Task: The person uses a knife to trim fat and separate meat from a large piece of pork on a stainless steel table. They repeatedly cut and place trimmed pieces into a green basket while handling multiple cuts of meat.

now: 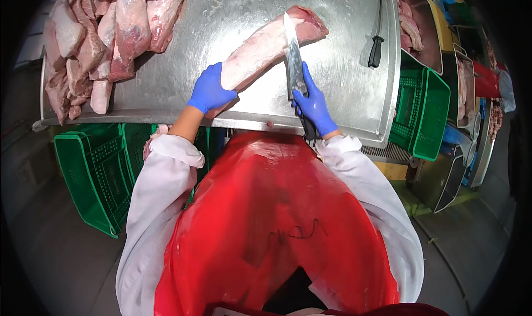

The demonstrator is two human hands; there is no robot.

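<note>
A long pork loin [255, 53] with pale fat on top lies slantwise across the metal table [343, 72], its redder end away from me. My left hand [211, 90], in a blue glove, grips the near end, fingers over the top and thumb spread to the side. In my blue-gloved right hand [314, 103] is a knife [293, 55], its black handle partly covered by the palm. The index finger stretches forward beside the blade. The blade points away from me and crosses over the loin near its far end; I cannot tell if it touches the meat.
Several meat pieces [130, 33] are heaped at the table's far left. A second knife [376, 53] with a black handle lies at the right. Green crates [91, 172] stand below the left front edge, and another green crate [429, 114] beside the right edge.
</note>
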